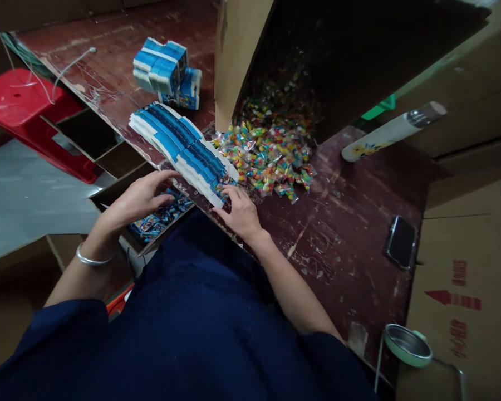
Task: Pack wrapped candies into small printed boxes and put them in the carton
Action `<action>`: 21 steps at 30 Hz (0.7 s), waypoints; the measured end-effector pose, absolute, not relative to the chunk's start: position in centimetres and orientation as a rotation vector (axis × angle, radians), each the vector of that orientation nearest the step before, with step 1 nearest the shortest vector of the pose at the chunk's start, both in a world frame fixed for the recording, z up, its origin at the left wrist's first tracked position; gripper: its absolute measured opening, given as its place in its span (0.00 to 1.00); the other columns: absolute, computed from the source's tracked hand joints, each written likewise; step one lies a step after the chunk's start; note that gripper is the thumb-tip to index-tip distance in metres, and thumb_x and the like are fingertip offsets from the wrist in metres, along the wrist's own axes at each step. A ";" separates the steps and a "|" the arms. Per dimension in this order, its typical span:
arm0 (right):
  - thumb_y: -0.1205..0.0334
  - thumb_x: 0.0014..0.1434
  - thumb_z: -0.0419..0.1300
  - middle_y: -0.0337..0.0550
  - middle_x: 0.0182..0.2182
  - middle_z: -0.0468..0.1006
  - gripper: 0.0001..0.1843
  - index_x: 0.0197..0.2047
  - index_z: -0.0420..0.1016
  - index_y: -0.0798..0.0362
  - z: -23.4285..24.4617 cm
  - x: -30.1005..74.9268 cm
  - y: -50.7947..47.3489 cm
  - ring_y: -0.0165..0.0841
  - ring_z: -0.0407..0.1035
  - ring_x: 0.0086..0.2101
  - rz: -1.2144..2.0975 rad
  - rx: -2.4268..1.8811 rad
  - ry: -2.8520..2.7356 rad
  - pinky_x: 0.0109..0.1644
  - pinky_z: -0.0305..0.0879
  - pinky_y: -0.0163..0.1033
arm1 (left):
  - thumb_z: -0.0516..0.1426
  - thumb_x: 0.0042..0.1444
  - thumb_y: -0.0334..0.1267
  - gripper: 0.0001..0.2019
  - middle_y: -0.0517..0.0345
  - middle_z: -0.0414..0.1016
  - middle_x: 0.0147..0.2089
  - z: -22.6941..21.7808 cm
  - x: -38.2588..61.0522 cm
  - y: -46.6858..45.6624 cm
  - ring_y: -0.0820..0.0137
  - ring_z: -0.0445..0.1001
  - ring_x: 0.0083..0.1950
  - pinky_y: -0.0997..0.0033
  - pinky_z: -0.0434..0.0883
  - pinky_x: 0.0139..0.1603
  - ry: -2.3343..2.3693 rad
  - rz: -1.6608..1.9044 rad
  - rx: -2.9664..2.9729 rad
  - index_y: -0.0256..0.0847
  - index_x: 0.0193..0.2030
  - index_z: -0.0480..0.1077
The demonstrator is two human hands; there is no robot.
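Note:
A long fanned row of flat blue-and-white printed packaging pieces (179,142) lies along the table's near edge. My right hand (242,211) is at the near end of this row, its fingertips touching the printed end and its thumb apart at the edge. To the left, my left hand (140,195) hovers by the table edge with fingers apart and nothing visible in them. Below it is an open cardboard box with small blue printed packets (154,223). Just beyond the row, clear wrapped packets of colourful candies (271,161) spill from a large carton (242,55).
Banded blue-and-white bundles (161,64) sit farther back on the dark red table (317,234). At the right are a white flask (384,136), a phone (401,242) and a metal-lined cup (408,344). A red stool (16,97) stands left.

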State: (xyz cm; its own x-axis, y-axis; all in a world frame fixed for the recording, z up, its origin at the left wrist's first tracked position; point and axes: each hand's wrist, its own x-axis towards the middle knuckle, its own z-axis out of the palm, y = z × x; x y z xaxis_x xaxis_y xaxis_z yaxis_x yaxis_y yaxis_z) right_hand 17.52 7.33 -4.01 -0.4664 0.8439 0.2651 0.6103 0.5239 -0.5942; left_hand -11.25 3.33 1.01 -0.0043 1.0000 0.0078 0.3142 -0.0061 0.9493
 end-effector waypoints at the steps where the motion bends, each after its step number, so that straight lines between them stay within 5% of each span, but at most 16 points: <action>1: 0.64 0.54 0.75 0.57 0.55 0.81 0.19 0.47 0.77 0.51 -4.3 17.4 7.5 0.50 0.75 0.58 0.575 -1.178 -2.239 0.64 0.72 0.58 | 0.72 0.47 0.30 0.24 0.57 0.82 0.41 0.9 -11.3 3.3 0.68 0.78 0.42 0.71 0.76 0.44 1.475 1.053 1.447 0.41 0.53 0.79; 3: 0.64 0.57 0.73 0.55 0.55 0.82 0.13 0.44 0.78 0.49 -4.4 17.6 7.8 0.48 0.76 0.57 0.612 -1.148 -2.239 0.63 0.73 0.56 | 0.69 0.55 0.37 0.20 0.55 0.83 0.44 0.7 -10.4 3.3 0.67 0.79 0.45 0.67 0.77 0.48 1.449 1.013 1.438 0.40 0.55 0.77; 6: 0.63 0.63 0.68 0.50 0.51 0.85 0.02 0.39 0.79 0.49 -3.8 18.5 7.6 0.44 0.80 0.53 0.657 -1.085 -2.207 0.61 0.76 0.52 | 0.68 0.57 0.47 0.16 0.52 0.84 0.40 0.1 -7.7 3.2 0.66 0.82 0.42 0.67 0.79 0.44 1.225 1.011 1.237 0.38 0.45 0.77; 12: 0.66 0.67 0.62 0.47 0.48 0.87 0.07 0.42 0.81 0.45 -2.3 20.1 4.7 0.42 0.82 0.49 0.417 -0.971 -2.031 0.57 0.79 0.50 | 0.68 0.55 0.58 0.25 0.44 0.85 0.45 -1.8 -1.6 3.1 0.62 0.85 0.46 0.65 0.81 0.47 0.886 0.971 0.721 0.35 0.40 0.74; 18: 0.63 0.65 0.65 0.44 0.50 0.86 0.09 0.48 0.81 0.42 -1.2 20.6 1.3 0.44 0.81 0.53 0.547 -0.796 -2.201 0.59 0.80 0.52 | 0.71 0.52 0.53 0.26 0.40 0.84 0.51 -1.9 -0.2 3.4 0.53 0.85 0.53 0.53 0.80 0.55 0.708 1.030 0.563 0.36 0.48 0.72; 21: 0.52 0.65 0.67 0.46 0.44 0.85 0.22 0.61 0.75 0.45 0.1 20.8 1.6 0.41 0.82 0.43 0.685 -0.973 -2.108 0.50 0.81 0.48 | 0.75 0.48 0.47 0.29 0.39 0.83 0.54 -1.6 -0.4 3.1 0.54 0.84 0.53 0.57 0.79 0.55 0.649 0.948 0.652 0.37 0.53 0.75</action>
